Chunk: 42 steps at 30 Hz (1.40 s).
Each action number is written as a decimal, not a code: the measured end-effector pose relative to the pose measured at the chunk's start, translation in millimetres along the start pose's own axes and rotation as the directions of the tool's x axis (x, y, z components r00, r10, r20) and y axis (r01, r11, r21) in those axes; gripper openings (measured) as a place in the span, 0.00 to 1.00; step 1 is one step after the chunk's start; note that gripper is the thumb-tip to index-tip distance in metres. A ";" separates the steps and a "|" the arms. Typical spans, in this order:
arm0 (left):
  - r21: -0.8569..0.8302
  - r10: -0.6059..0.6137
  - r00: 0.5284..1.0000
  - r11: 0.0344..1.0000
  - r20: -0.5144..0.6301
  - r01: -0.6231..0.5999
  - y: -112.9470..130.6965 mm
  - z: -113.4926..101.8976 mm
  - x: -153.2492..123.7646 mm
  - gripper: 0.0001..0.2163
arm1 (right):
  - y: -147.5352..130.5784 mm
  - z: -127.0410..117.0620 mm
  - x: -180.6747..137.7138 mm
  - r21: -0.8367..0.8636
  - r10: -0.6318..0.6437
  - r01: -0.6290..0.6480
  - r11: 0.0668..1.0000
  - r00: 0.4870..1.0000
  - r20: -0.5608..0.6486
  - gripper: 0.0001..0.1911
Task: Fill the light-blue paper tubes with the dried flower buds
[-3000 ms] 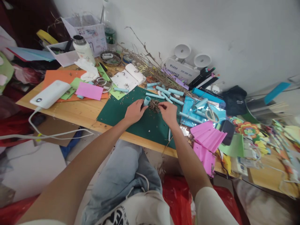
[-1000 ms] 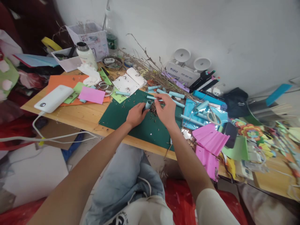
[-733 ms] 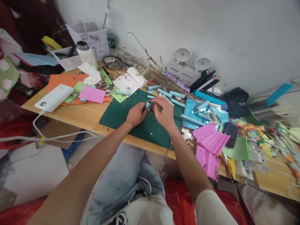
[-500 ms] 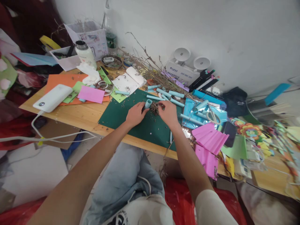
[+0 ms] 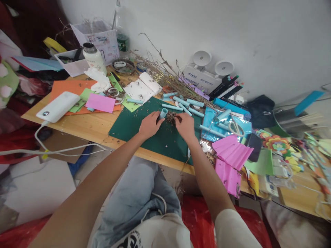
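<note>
My left hand (image 5: 151, 124) is closed around a light-blue paper tube (image 5: 163, 113), its open end tilted up and toward the right. Just right of the tube, a small heap of dry brown plant bits (image 5: 170, 117) lies on the dark green mat (image 5: 165, 139). At the heap's right side is my right hand (image 5: 185, 124), fingers pinched together on some of the dry bits. Several more light-blue paper tubes (image 5: 172, 107) lie behind and to the right of my hands.
Dry twigs (image 5: 168, 75) stretch along the wall behind the mat. Scissors (image 5: 236, 127) rest on a blue plastic packet (image 5: 208, 120) at right, near pink crepe paper (image 5: 229, 151). Leftward are a white power bank (image 5: 58, 107), pink paper (image 5: 100, 103) and an uncapped white bottle (image 5: 94, 58).
My right hand has shifted slightly at the heap, its fingers now down among the dry bits. My left hand and its tube stay almost in place.
</note>
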<state>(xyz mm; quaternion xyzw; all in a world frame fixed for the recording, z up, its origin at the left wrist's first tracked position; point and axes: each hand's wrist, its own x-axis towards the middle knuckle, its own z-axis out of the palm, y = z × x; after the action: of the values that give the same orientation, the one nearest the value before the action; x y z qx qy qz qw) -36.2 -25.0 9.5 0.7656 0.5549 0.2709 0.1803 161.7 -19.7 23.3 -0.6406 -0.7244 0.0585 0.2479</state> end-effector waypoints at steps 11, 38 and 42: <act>-0.009 -0.016 1.000 1.000 0.012 0.016 1.4 -1.0 0.1 0.13 | 5.3 -3.4 0.9 0.126 0.057 -0.042 0.991 0.991 -0.120 0.09; 0.005 -0.002 1.000 1.000 0.009 0.002 1.8 -1.3 -0.7 0.14 | 11.0 -8.8 7.0 0.116 0.115 -0.115 0.987 0.993 0.002 0.17; -0.003 -0.005 1.000 1.000 0.006 0.005 1.0 -0.7 -0.2 0.13 | 20.7 -9.6 3.5 0.087 0.042 -0.042 0.995 0.999 0.011 0.14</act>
<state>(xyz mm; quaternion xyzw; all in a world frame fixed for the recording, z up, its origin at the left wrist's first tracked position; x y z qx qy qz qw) -36.0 -25.5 10.6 0.7648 0.5560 0.2688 0.1837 184.2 -14.9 24.3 -0.6439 -0.7087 0.0983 0.2709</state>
